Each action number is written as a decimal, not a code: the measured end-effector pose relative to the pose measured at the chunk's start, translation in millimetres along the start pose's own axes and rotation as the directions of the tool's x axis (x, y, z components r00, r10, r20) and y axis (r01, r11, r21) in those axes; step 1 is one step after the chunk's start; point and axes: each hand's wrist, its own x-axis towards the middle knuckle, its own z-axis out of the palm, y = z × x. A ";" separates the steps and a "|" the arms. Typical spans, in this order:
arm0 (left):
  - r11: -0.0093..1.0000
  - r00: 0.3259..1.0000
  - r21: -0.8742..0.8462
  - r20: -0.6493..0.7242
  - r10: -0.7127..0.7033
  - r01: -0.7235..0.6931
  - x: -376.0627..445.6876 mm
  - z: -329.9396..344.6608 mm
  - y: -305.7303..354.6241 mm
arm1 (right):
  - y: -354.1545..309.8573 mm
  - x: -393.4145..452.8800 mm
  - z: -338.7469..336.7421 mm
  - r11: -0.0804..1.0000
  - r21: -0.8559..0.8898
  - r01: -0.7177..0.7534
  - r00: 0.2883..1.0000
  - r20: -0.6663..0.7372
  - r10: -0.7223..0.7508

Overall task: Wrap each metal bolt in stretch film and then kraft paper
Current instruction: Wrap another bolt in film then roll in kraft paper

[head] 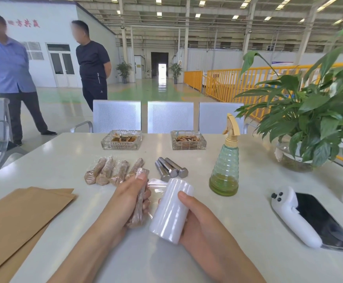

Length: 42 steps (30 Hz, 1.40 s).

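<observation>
Left fingers grip 1 wrapped bolt, right fingers 1 film roll; 4 wrapped bolts, 3 bare bolts.

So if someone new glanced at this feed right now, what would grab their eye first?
Most likely the two hands at centre: the left hand grips a wrapped bolt, while the right hand holds a white roll of stretch film, a strip of film stretched between them. Behind them, four wrapped bolts lie beside three bare metal bolts. The green spray bottle and leafy plant stand out on the right.
</observation>
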 end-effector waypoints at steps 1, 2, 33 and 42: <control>1.000 1.000 -0.030 0.014 0.010 -0.009 -1.8 1.8 0.0 | -0.9 -0.2 1.0 1.000 0.005 0.003 1.000 -0.004 -0.003; 0.998 1.000 -0.052 0.021 0.022 -0.021 -3.5 3.4 -0.1 | -2.0 -0.4 1.3 1.000 0.009 0.003 1.000 -0.008 -0.003; 0.753 0.923 0.540 0.147 0.356 -0.376 -0.5 -8.0 -14.4 | -3.2 -5.5 6.6 0.996 -0.086 0.025 0.993 -0.109 -0.034; 0.718 0.916 0.599 0.066 0.395 -0.353 2.8 -11.7 -15.9 | -4.0 -9.3 8.3 1.000 0.007 -0.011 0.997 -0.077 0.012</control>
